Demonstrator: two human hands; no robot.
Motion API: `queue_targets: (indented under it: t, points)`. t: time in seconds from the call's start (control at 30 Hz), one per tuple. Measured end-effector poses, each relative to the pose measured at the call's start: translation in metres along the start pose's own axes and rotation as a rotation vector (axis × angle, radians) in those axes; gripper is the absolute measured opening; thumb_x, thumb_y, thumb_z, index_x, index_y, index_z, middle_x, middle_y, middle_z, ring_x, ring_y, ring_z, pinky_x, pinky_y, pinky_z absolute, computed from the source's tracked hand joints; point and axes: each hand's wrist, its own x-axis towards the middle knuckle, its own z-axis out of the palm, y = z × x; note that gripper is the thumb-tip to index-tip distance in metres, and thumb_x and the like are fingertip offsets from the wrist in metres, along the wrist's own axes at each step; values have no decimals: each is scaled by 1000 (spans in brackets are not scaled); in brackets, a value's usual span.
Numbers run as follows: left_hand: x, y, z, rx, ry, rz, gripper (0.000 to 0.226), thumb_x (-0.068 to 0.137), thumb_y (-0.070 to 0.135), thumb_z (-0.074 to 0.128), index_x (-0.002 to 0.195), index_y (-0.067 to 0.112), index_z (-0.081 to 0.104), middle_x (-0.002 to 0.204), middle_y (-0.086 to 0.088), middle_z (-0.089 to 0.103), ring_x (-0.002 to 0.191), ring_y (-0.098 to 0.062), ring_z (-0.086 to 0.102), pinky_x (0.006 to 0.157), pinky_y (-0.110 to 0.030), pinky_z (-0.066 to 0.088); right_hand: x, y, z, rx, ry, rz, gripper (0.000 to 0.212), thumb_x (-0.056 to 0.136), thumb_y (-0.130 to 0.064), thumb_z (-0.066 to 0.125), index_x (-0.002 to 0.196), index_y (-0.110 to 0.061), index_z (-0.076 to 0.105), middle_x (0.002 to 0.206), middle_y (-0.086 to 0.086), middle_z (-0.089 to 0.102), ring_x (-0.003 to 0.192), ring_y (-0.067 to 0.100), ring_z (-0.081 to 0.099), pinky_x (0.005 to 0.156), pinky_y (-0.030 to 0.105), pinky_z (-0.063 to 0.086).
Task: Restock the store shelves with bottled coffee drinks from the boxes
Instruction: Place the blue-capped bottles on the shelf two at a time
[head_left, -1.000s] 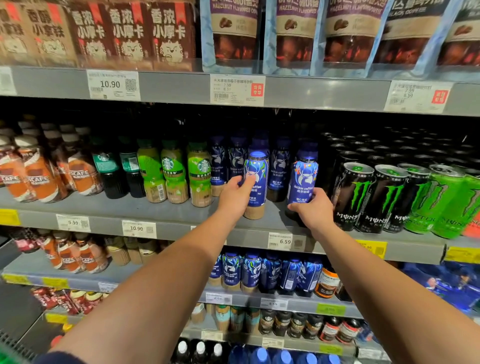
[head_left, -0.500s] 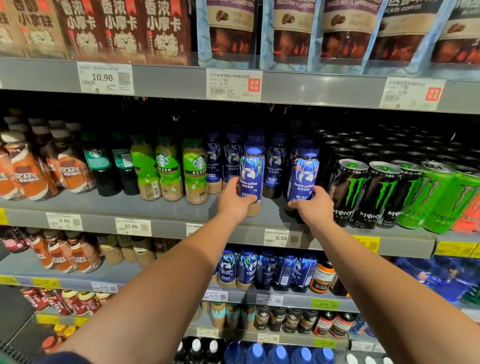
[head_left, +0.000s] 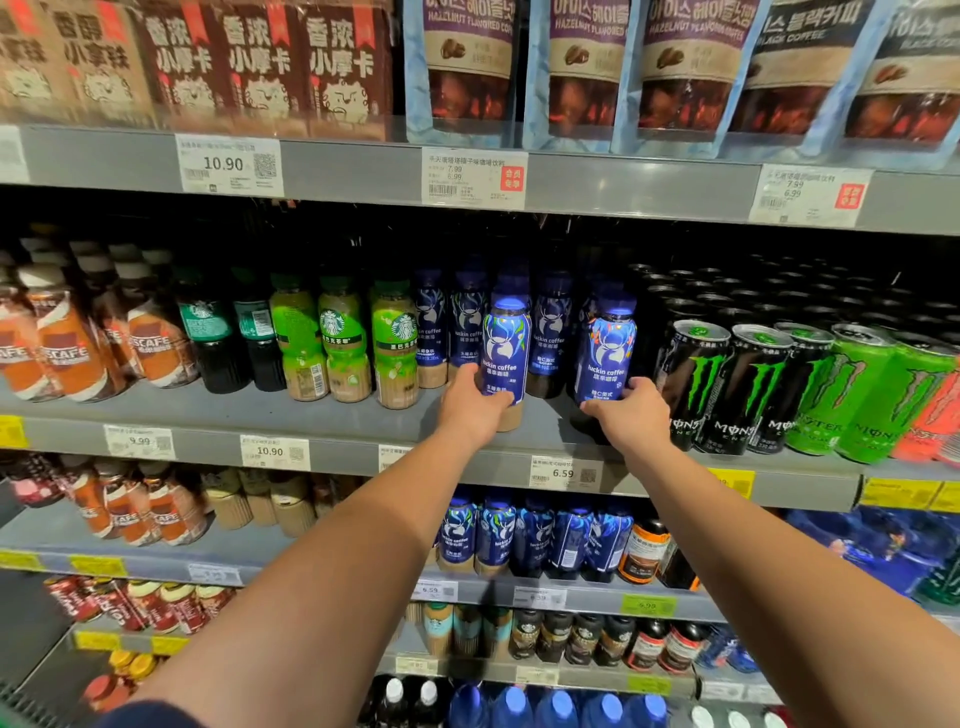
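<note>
Left hand (head_left: 470, 410) grips the pale-based bottle (head_left: 506, 348), right hand (head_left: 631, 415) the dark-based bottle (head_left: 605, 348) (both upright, caps up).

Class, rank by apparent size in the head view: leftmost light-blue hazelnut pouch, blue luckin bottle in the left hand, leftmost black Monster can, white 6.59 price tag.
1. Light-blue hazelnut pouch, though cropped.
2. Blue luckin bottle, black Monster can: look alike, unranked.
3. White 6.59 price tag.

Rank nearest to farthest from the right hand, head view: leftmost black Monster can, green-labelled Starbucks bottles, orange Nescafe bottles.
1. Leftmost black Monster can, just right of the right hand.
2. Green-labelled Starbucks bottles, left, past the left hand.
3. Orange Nescafe bottles, at the far left.
</note>
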Motion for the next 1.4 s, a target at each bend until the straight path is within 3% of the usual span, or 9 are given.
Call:
queue_targets:
  t: [0.1,0.33,0.57,0.7,0.77,0.9,1.07,1.3,1.4]
  points:
    - [-9,3,-11,131,-32,32,48,88,21,63,131,10,44,124,-4,54,116,-23,52,85,-27,37,-11,-5,-5,-100,22,-77,41,80,-21,70,113,-5,53,114,15,65,102,33,60,86,43,50]
    - [-40,2,-46,511,-105,172,48,90,35,56,132,12,48,132,-9,51,117,-27,50,93,-33,41,-59,-24,-13,-377,42,-183,27,84,-18,57,106,-3,58,108,19,64,99,37,58,73,32,41]
    - [-79,-17,-93,704,-205,250,46,92,33,54,131,9,51,132,-14,54,122,-30,48,98,-35,42,-138,-38,18,-782,-233,-255,31,85,-25,56,109,-6,62,117,19,63,108,34,59,84,34,48]
    - [-107,-37,-116,775,-251,264,40,90,34,56,124,12,58,126,-14,60,116,-31,53,91,-34,45,-174,-34,37,-812,-349,-245,22,85,-23,56,96,-6,61,104,20,63,101,34,60,75,33,46]
    - [-120,-48,-125,803,-279,247,39,90,34,56,123,13,59,126,-12,60,115,-30,55,90,-32,45,-190,-33,45,-824,-381,-236,13,84,-21,57,84,-7,56,100,18,64,93,34,60,70,32,44]
    - [-144,-73,-143,831,-296,184,35,90,33,55,118,14,61,122,-11,63,112,-30,56,87,-33,46,-217,-22,70,-844,-425,-271,15,84,-21,56,79,-8,52,107,20,65,100,36,61,74,34,46]
    - [-171,-116,-159,824,-301,27,42,92,32,53,128,11,55,127,-11,59,116,-29,54,91,-34,44,-243,5,108,-822,-570,-283,17,84,-21,54,86,-5,58,100,17,61,94,33,59,68,31,41]
    - [-221,-182,-151,900,-353,-98,40,94,42,46,120,15,60,122,-12,61,113,-31,56,92,-36,46,-282,68,138,-804,-686,-314,27,87,-24,52,103,-4,62,115,19,64,106,35,60,81,34,48]
    - [-241,-215,-146,924,-392,-169,39,91,36,51,120,12,61,122,-12,62,112,-32,56,92,-37,48,-302,95,151,-829,-785,-257,34,87,-28,54,109,-2,60,116,20,62,107,34,59,77,31,45]
